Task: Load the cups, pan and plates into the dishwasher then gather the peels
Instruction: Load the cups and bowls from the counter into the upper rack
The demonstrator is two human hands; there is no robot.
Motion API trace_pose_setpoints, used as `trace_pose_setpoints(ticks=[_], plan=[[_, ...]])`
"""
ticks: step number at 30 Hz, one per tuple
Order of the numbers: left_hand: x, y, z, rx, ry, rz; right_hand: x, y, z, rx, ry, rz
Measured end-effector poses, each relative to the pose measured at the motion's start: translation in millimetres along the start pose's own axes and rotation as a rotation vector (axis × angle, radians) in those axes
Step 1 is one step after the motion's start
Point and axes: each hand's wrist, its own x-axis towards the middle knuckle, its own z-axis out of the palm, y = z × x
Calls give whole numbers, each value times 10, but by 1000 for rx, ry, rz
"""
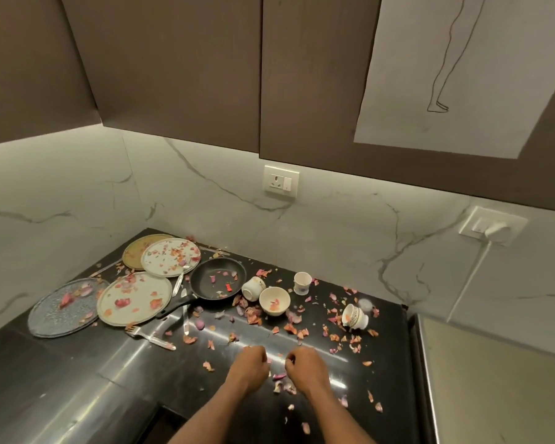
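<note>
Several dirty plates lie at the back left of the black counter [116, 373]: a gold plate [134, 251], two white plates [170, 256] [133, 298] and a grey glass plate [61, 307]. A black pan [218, 282] sits beside them, handle toward me. One cup [253, 288] lies tipped, a wide cup [274, 301] stands upright, a small paper cup [302, 282] stands behind it, and another cup [354, 317] lies tipped at the right. Pink onion peels [290, 328] are strewn everywhere. My left hand [252, 365] and right hand [303, 365] hover close together over the front peels, fingers curled, nothing visible in them.
A fork [151, 338] and a knife [185, 318] lie in front of the plates, with more cutlery by the pan. Dark wall cabinets [173, 75] hang overhead. A plugged-in white cable [471, 277] runs down the marble wall. A steel-edged appliance [462, 363] borders the counter's right side.
</note>
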Motion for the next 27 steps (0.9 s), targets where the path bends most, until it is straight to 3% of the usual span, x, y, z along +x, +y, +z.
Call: trace_pose_setpoints(ticks=[16,23,27], plan=[[907,27,37,-14,-27,-109,1080,133,2,36,-156,26],[1243,-21,-53,-47,-52,-126,1593,37,227,240,-196,240],[1395,-99,-123,-67,-74,-147,1870,-130,330,501,-202,446]])
